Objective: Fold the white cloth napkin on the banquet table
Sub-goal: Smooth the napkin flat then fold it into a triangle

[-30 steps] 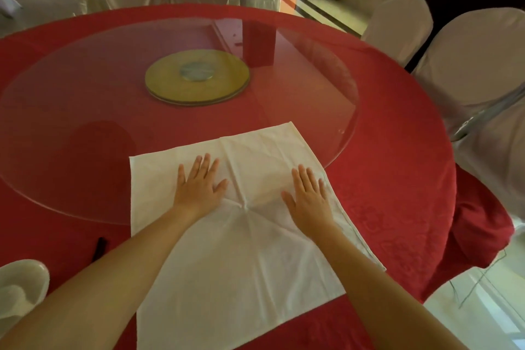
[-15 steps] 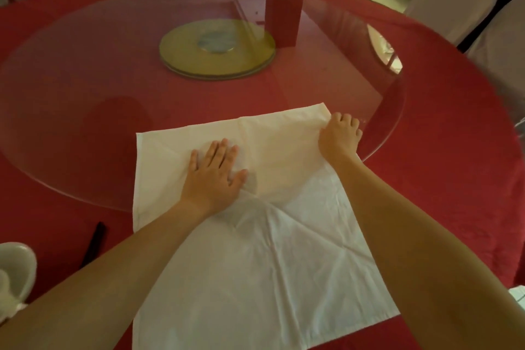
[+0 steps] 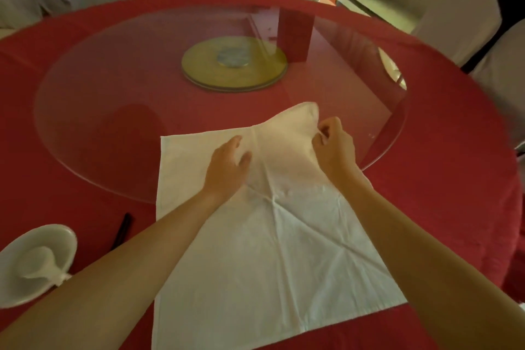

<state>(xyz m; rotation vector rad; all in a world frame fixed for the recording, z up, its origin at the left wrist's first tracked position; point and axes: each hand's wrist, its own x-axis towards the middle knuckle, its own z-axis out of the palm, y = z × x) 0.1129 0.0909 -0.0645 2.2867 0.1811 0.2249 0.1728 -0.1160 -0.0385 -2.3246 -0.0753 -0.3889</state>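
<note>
The white cloth napkin (image 3: 272, 258) lies spread on the red banquet table (image 3: 443, 179), its far part resting on the glass turntable. My right hand (image 3: 333, 146) pinches the far right corner and holds it lifted off the glass, so the cloth bulges upward there. My left hand (image 3: 227, 167) rests on the napkin near its middle, fingers slightly curled and apart, pressing the cloth down. Crease lines cross the napkin's centre.
A round glass turntable (image 3: 119, 111) on a gold base (image 3: 234, 64) fills the table's middle. A white bowl with a spoon (image 3: 34, 261) and a dark chopstick (image 3: 122, 231) lie at the near left. White-covered chairs (image 3: 460, 23) ring the table.
My right hand left the napkin's middle, reached the far right corner, gripped it and lifted it up. My left hand stayed pressing the cloth, fingers now more curled.
</note>
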